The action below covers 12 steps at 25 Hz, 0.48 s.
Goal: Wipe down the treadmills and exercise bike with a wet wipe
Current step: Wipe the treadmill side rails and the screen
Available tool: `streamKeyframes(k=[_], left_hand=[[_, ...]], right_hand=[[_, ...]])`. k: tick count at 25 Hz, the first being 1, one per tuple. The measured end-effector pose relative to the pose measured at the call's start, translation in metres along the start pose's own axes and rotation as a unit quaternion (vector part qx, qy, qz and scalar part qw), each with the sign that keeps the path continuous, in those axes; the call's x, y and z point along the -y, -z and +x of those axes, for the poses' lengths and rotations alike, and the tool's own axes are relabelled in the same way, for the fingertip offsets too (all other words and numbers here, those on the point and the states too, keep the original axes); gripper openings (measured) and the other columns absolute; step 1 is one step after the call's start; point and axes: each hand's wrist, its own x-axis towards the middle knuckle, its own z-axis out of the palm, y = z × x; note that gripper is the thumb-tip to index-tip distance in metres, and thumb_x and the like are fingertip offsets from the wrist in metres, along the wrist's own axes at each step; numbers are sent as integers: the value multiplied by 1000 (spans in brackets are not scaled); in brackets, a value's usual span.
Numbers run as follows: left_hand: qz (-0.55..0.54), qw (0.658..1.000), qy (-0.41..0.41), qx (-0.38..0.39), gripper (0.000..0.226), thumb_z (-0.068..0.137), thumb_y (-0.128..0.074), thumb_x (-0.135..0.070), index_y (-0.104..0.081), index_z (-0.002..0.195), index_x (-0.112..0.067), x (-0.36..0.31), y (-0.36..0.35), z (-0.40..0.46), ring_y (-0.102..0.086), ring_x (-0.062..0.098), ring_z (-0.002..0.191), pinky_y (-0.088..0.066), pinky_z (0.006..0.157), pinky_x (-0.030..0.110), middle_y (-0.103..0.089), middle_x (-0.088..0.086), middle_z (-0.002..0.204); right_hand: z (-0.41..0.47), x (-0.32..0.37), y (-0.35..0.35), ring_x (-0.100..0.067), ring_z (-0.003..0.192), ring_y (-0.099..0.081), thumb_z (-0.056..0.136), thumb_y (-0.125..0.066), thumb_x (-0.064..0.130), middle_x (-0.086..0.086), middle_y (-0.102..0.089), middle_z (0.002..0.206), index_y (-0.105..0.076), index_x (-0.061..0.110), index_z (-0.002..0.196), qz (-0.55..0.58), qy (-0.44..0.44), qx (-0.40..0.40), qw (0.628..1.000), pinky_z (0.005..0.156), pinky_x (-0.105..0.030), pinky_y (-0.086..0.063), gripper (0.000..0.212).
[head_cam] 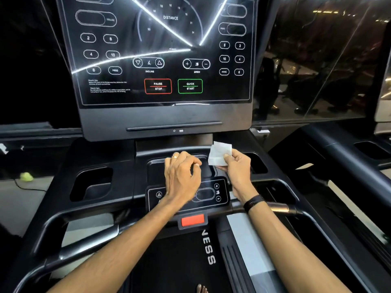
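I stand on a black treadmill whose glossy console screen [165, 51] fills the upper middle of the head view. My right hand [238, 166] pinches a folded white wet wipe [219, 154] between thumb and fingers, just above the right side of the small tray below the screen. My left hand [183, 173] hovers over that tray [155, 166] with loosely curled fingers and nothing in it; a ring shows on one finger. Below the hands lies the lower control panel [211, 192] with a red safety key [192, 220].
Cup holders sit at the left [92, 182] and right [257, 164] of the tray. Handlebars [281, 208] curve around the front. A second treadmill's frame [347, 157] stands to the right. A green ball [26, 177] lies on the floor at left. The belt [175, 263] runs under my arms.
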Motion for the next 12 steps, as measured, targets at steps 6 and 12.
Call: streamKeyframes(k=[6, 12], left_hand=[[10, 999, -31, 7, 13, 84, -57, -17, -68, 79, -22, 6, -53, 69, -50, 16, 76, -31, 76, 34, -60, -10, 78], [8, 999, -35, -3, 11, 82, -61, -13, -67, 78, -20, 4, -94, 110, -43, 13, 70, -33, 74, 35, -60, -10, 74]], right_hand=[[89, 0, 7, -18, 86, -66, 101, -45, -2, -4, -69, 88, -69, 14, 89, 57, -13, -61, 996, 76, -31, -59, 32], [156, -3, 27, -26, 131, -51, 103, -41, 13, -15, -57, 142, -51, 6, 145, -110, 95, -235, 961, 113, -35, -36, 43]])
